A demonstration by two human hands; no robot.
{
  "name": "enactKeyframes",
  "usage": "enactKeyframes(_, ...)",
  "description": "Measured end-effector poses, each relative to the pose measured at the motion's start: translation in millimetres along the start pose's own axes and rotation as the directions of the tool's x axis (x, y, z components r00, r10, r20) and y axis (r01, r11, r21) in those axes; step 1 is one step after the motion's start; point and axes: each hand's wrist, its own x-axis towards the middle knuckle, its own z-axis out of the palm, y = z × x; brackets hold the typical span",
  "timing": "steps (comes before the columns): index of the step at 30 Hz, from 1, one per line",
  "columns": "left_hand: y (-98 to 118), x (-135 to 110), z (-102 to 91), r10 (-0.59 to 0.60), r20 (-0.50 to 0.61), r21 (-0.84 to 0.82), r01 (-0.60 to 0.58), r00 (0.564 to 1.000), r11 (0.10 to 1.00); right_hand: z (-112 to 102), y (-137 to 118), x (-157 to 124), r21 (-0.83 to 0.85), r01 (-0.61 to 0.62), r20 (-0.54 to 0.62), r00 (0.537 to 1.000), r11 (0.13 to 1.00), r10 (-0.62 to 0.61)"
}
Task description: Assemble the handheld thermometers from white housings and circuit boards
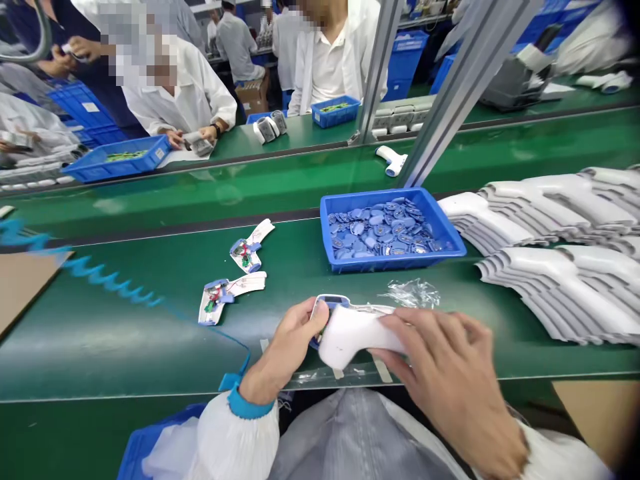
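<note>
**Both hands closed on white thermometer housing, near edge of desk**

Left hand point(285, 347) and right hand point(445, 373) both on a white infrared thermometer housing point(357, 337), held just over the near edge of the green desk point(100, 347). Left grip closed around the blue-trimmed head end, thumb on the rim. Right grip closed over the white handle, fingers laid across it. Inside of housing mostly hidden by the hands

Around the hands, clock positions from the housing:
- 1 o'clock: crumpled clear plastic film point(413, 292), just beside the right hand
- 12 o'clock: blue plastic tray point(390, 263) heaped with small blue parts point(380, 230)
- 2 to 3 o'clock: stacked white housing shells point(550, 260), well apart from the hands
- 10 o'clock: two opened thermometer assemblies point(245, 250) with green boards and red wires
- 9 o'clock: blue coiled cord point(100, 277) running toward the blue cuff point(250, 403) on the left wrist, cardboard sheet point(25, 287) at the desk edge

Far side, 11 o'clock: a co-worker's hands point(193, 137) on a white part, beside a second blue tray point(117, 160)
</note>
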Motion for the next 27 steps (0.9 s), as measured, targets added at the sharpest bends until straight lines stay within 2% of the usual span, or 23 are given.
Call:
enactKeyframes(4, -9.6, -0.6, -8.5, 0.083, 0.051, 0.079, -0.087, 0.995, 0.993, 17.1, -15.8, 14.4, 0.055, 0.027, 0.031, 0.999, 0.998, -0.028)
enactKeyframes(7, -11.4, -3.5, -11.7, 0.123, 0.028, 0.229, -0.126, 0.992, 0.965, 26.0, -9.2, 12.9, 0.207, -0.065, 0.141, 0.989, 0.976, 0.036)
enactKeyframes(9, -8.5, -7.0, -10.3, 0.162, 0.018, 0.320, -0.159, 0.987, 0.934, 29.0, -4.8, 16.4, 0.439, -0.193, 0.275, 0.959, 0.878, 0.073)
enactKeyframes(11, -2.4, -11.0, -6.7, 0.200, 0.018, 0.416, -0.189, 0.980, 0.889, 30.9, -7.2, 27.7, 0.651, -0.329, 0.374, 0.923, 0.684, 0.089)
enactKeyframes(13, 5.2, -14.6, -3.0, 0.244, -0.002, 0.489, -0.212, 0.970, 0.846, 33.7, -19.4, 45.2, 0.729, -0.411, 0.376, 0.909, 0.547, 0.182)
enactKeyframes(14, 8.8, -15.9, -1.7, 0.262, -0.024, 0.519, -0.212, 0.965, 0.828, 36.0, -28.3, 54.6, 0.733, -0.426, 0.339, 0.905, 0.531, 0.258)
enactKeyframes(16, 13.6, -17.7, -0.9, 0.262, -0.047, 0.573, -0.189, 0.964, 0.797, 42.0, -47.4, 70.8, 0.686, -0.429, 0.241, 0.896, 0.588, 0.372)
enactKeyframes(17, 14.4, -18.2, -1.2, 0.243, -0.034, 0.607, -0.173, 0.969, 0.775, 45.4, -55.8, 76.7, 0.650, -0.410, 0.192, 0.903, 0.640, 0.383)
enactKeyframes(19, 12.6, -18.4, -2.5, 0.220, 0.022, 0.703, -0.171, 0.975, 0.690, 51.8, -66.9, 83.5, 0.577, -0.332, 0.118, 0.938, 0.747, 0.326)
enactKeyframes(21, 8.3, -17.7, -3.2, 0.248, 0.054, 0.806, -0.189, 0.967, 0.562, 56.2, -70.3, 85.6, 0.524, -0.231, 0.034, 0.967, 0.820, 0.251)
enactKeyframes(24, 4.2, -15.5, -1.9, 0.323, 0.045, 0.913, -0.170, 0.945, 0.371, 57.3, -67.6, 86.1, 0.521, -0.160, -0.106, 0.962, 0.839, 0.250)
enactKeyframes(27, 6.6, -13.2, 0.3, 0.315, 0.120, 0.943, -0.207, 0.942, 0.259, 55.1, -65.2, 88.1, 0.521, -0.132, -0.216, 0.935, 0.843, 0.280)
